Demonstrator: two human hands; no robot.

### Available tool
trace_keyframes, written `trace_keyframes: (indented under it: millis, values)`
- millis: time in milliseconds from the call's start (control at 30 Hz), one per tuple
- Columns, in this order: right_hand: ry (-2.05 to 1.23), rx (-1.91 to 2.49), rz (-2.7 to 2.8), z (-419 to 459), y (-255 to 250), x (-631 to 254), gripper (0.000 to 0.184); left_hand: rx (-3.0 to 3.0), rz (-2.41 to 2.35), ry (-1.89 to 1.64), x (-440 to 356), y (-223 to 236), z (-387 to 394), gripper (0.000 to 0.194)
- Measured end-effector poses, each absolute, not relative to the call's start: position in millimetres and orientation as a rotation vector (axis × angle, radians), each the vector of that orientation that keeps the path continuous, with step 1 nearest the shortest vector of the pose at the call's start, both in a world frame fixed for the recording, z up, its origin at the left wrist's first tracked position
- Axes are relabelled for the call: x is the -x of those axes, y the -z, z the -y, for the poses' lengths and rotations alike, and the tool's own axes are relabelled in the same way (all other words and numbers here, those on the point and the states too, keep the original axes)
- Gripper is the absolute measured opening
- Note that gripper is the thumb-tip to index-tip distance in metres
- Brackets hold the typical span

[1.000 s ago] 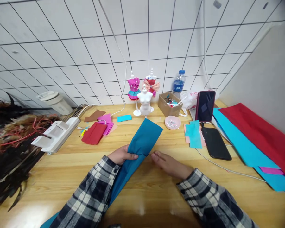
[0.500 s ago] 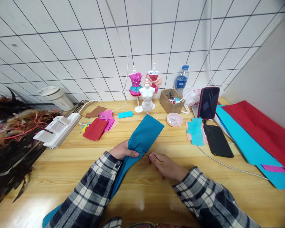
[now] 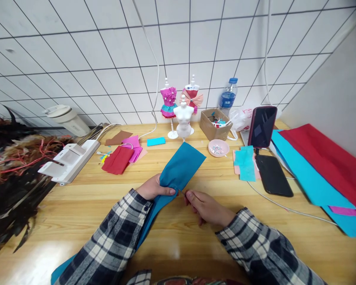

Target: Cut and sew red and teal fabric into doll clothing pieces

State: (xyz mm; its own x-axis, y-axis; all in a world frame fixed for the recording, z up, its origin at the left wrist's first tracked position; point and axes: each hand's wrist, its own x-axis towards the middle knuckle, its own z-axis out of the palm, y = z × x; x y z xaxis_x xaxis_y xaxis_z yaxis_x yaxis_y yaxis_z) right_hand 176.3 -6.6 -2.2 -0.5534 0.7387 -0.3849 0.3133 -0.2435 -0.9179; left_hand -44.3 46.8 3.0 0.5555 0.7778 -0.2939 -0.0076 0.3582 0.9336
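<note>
A long strip of teal fabric is pinched in my left hand, thumb on top. Its upper end fans out flat over the table, while the lower part runs down under my left sleeve. At the thumb tip the fabric is gathered into a narrow fold. My right hand is closed just to the right of that fold. Between its thumb and index finger sits a thin dark stick-like piece reaching the fabric's edge; whether it is a needle or something else I cannot make out.
Three small mannequins, including a bare white one, stand behind the fabric. A pink dish, a cardboard box and phones are to the right. Leftward lie red fabric and a power strip.
The camera view has shifted slightly. Both hands keep their hold at the gathered fold, and the right hand's lower fingers have curled a little.
</note>
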Motion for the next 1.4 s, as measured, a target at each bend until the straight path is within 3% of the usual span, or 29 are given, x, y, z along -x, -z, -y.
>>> trace_keyframes:
  millis: [467,967,1233,1400]
  values:
    - [-1.925,1.314,1.603,3.2,3.8,-180.6,0.058,-1.156,-0.878,-0.641,45.9,-2.0,-46.6,0.05]
    - [-1.692,1.287,1.847,4.1,4.4,-182.3,0.056,-1.225,-0.935,-0.641,43.5,-4.5,-46.5,0.051]
    - [-1.616,1.273,1.874,5.4,0.1,-178.8,0.052,-1.269,-0.925,-0.584,40.4,-3.4,-46.2,0.039]
    - [-1.6,1.299,1.862,5.6,-0.1,-178.8,0.052,-1.232,-0.924,-0.629,41.6,-2.9,-45.2,0.047]
